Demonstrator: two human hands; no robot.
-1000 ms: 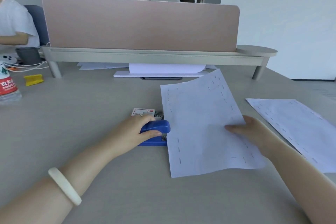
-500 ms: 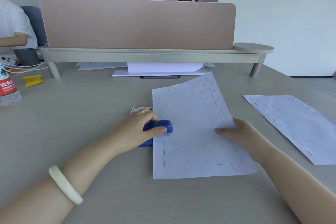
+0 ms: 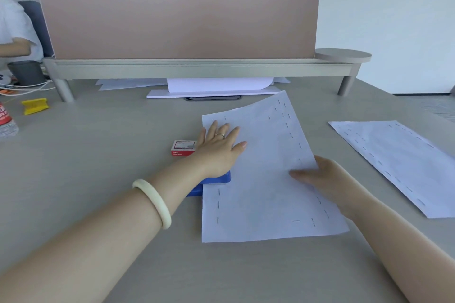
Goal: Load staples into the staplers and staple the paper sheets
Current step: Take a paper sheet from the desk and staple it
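Now our left hand (image 3: 219,147) lies flat with fingers spread, its heel bearing down on the blue stapler (image 3: 213,181), its grip grasping nothing; the staple box (image 3: 183,147) sits just left. Right of that, our right hand (image 3: 322,177) pins the paper sheet (image 3: 261,179) to the desk (image 3: 98,155), presumably to steady it.
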